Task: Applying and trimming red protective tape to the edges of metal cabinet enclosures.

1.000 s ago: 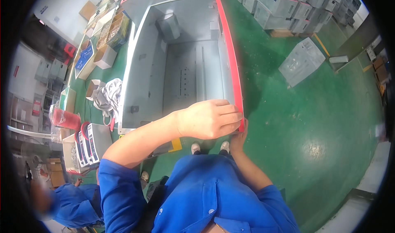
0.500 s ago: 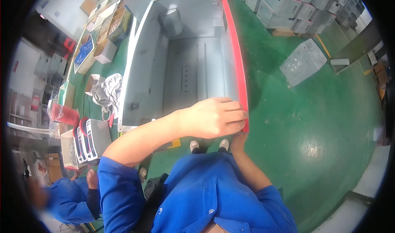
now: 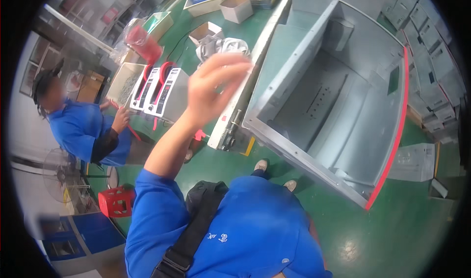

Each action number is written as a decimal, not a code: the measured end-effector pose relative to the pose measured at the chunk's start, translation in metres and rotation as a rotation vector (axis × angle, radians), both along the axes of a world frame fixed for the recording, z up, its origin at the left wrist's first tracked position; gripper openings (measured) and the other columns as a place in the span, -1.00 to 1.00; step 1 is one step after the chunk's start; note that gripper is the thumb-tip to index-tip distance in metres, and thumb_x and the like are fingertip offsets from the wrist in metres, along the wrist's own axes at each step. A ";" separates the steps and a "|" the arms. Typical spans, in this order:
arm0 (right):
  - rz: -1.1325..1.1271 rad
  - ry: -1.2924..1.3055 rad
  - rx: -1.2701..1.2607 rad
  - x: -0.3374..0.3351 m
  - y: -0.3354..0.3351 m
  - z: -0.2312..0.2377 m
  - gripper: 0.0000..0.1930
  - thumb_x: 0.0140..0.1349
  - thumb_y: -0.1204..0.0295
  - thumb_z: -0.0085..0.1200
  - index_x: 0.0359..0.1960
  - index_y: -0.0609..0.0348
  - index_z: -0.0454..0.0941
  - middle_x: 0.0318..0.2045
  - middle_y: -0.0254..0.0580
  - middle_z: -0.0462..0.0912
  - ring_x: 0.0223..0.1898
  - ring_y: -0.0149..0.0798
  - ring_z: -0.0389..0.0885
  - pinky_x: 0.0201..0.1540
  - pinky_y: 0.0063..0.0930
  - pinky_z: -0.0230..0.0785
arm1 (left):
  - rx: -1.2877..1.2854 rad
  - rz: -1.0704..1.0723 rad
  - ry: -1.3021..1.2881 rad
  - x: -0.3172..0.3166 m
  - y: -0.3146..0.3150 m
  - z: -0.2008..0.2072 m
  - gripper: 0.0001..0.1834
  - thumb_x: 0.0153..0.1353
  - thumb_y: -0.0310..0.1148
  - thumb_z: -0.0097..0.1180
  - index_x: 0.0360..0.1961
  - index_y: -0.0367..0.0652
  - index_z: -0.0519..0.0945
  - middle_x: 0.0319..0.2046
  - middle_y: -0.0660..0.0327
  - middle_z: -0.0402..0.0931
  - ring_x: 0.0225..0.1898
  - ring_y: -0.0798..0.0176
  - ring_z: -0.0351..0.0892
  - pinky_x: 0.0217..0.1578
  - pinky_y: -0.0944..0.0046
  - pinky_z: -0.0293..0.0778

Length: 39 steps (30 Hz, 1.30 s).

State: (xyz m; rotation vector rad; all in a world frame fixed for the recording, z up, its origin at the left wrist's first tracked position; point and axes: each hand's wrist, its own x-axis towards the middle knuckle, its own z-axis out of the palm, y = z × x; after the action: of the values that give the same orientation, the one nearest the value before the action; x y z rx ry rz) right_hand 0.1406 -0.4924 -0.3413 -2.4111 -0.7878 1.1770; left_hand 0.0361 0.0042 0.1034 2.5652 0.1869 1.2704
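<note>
My left hand [image 3: 216, 89] is raised over the edge of the worktable, apart from the grey metal cabinet. Its fingers are bent, slightly blurred, with a gap between thumb and fingers; nothing shows in it. Just beyond lies a bundle of white and grey cloth [image 3: 229, 46]. To the right, the open-topped cabinet shell [image 3: 299, 153] rests with its hollow inside facing up and a red strip [image 3: 392, 155] along its right edge. My right hand is out of view.
Two white box-shaped devices with red rings [image 3: 159, 94] stand left of my forearm, beside a bin of small parts [image 3: 122, 89]. A co-worker in blue [image 3: 88, 131] handles a red strip at left. A red stool [image 3: 117, 202] and stacked grey cabinets [image 3: 427, 42] stand farther out.
The view has turned left, so the cabinet now sits at the right. My left hand has left the cabinet's red-edged corner and moved left and up. My right hand has gone out of view.
</note>
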 end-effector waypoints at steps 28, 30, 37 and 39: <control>-0.236 0.042 0.104 -0.012 0.107 0.062 -0.67 0.12 0.24 -0.10 -0.22 0.21 0.52 -0.24 0.10 0.54 -0.18 0.12 0.49 -0.11 -0.21 0.33 | -0.235 0.739 0.449 -0.101 0.130 -0.310 -0.65 -0.13 -0.47 0.12 -0.22 -0.18 0.50 -0.22 0.09 0.42 -0.16 0.02 0.39 -0.16 0.13 0.36; -0.187 0.031 0.099 -0.008 0.117 0.068 -0.66 0.13 0.26 -0.09 -0.18 0.24 0.49 -0.23 0.08 0.54 -0.19 0.02 0.52 -0.13 -0.29 0.33 | -0.324 0.786 0.591 -0.099 0.135 -0.316 -0.66 -0.14 -0.47 0.12 -0.23 -0.18 0.52 -0.25 0.10 0.44 -0.15 0.02 0.39 -0.16 0.13 0.36; 0.232 0.074 0.254 -0.008 0.194 0.162 -0.68 0.23 0.32 -0.14 -0.05 0.23 0.42 -0.11 0.00 0.50 -0.05 -0.20 0.48 0.02 -0.46 0.25 | -0.927 0.630 0.455 -0.087 0.119 -0.263 -0.73 -0.13 -0.41 0.17 -0.31 -0.22 0.59 -0.41 0.15 0.57 -0.37 0.17 0.53 -0.29 0.23 0.43; 0.186 0.337 0.429 -0.021 0.254 0.231 -0.71 0.25 0.44 -0.18 -0.02 0.22 0.39 -0.09 -0.07 0.50 -0.03 -0.20 0.47 0.04 -0.43 0.25 | -1.227 0.407 0.272 -0.088 0.081 -0.235 -0.71 -0.09 -0.36 0.22 -0.28 -0.24 0.59 -0.38 0.23 0.57 -0.35 0.38 0.50 -0.27 0.37 0.40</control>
State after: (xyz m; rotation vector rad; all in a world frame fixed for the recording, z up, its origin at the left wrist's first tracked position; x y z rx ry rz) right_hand 0.1200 -0.2382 -0.1106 -1.7688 -1.0432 1.2828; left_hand -0.0514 0.0852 -0.1320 1.5936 1.1637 0.5358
